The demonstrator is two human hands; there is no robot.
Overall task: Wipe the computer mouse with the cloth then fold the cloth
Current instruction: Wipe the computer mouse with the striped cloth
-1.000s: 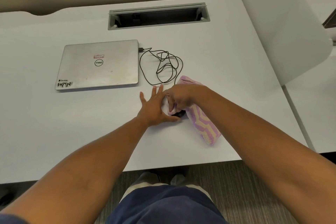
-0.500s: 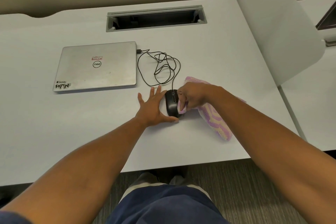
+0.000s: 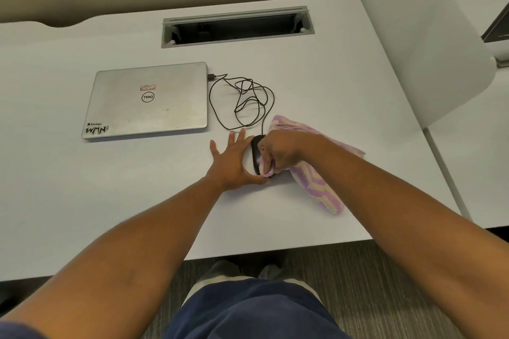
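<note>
A black wired computer mouse (image 3: pixel 255 152) lies on the white desk (image 3: pixel 316 77), mostly hidden by my hands. My right hand (image 3: pixel 281 152) grips a bunched part of the pink, purple and cream cloth (image 3: pixel 316 187) and presses it on the mouse's right side. The rest of the cloth trails right and toward me under my forearm. My left hand (image 3: pixel 234 162) lies flat with fingers spread against the mouse's left side, thumb at its near end.
A closed silver laptop (image 3: pixel 148 100) lies to the left, with the mouse's black cable (image 3: pixel 242 102) coiled beside it. A cable slot (image 3: pixel 237 26) is at the back. A white divider panel (image 3: pixel 421 44) stands on the right. The desk's front edge is near.
My right hand with the cloth slid right off the mouse top, uncovering it, then came back onto its right side. My left hand has stayed in place.
</note>
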